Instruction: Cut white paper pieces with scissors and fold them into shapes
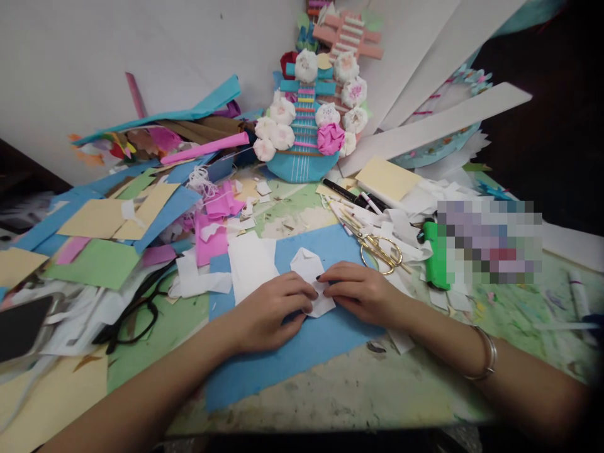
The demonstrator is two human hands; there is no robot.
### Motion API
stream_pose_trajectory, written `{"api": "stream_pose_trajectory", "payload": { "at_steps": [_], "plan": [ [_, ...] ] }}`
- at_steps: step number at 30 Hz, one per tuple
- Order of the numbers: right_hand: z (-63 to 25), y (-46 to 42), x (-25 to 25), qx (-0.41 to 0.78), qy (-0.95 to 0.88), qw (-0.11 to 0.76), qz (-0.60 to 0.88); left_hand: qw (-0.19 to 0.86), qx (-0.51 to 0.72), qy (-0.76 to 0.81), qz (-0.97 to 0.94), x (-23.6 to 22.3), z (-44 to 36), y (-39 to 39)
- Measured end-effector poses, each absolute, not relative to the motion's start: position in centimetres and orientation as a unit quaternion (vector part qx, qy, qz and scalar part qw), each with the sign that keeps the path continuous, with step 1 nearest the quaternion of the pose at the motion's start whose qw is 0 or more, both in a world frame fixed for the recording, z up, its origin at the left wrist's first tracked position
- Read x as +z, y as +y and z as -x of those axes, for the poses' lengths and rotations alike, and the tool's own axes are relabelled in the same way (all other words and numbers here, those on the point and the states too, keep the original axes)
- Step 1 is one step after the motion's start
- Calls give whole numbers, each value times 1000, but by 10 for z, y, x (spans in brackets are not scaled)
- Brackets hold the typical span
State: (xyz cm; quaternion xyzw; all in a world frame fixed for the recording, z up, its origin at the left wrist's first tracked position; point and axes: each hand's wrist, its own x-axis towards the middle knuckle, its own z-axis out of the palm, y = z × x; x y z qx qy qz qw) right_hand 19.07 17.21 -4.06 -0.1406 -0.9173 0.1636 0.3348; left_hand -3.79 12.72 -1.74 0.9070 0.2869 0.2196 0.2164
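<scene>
A small piece of folded white paper (307,265) lies over a sheet of blue paper (264,371) in front of me. My left hand (271,309) has its curled fingers closed on the paper's lower left edge. From the other side, my right hand (364,292) pinches the right edge, its fingertips close to the left ones. The fingers cover part of the lower half. To the left, partly on the blue sheet, rests a larger white paper (252,261). Gold-handled scissors (381,251) lie just beyond my right hand.
Black-framed glasses (141,314) and a phone (23,327) sit at left among coloured paper scraps. A blue paper guitar with paper flowers (302,160) leans on the wall. Black pens (342,190), a green object (435,255) and a pixelated patch are at right.
</scene>
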Motion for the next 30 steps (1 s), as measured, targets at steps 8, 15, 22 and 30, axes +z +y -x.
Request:
{"api": "stream_pose_trajectory", "payload": {
  "at_steps": [8,15,22,30],
  "plan": [
    [-192,175,-34,230,-926,282,102,279,211,314,-883,-15,44,132],
    [-191,173,-30,246,-933,237,112,334,199,324,-862,-13,44,137],
    [-186,166,-25,239,-940,200,142,378,221,314,-842,-17,43,139],
    [-187,163,-22,293,-919,182,190,364,189,335,-848,-14,40,136]
  ]
}}
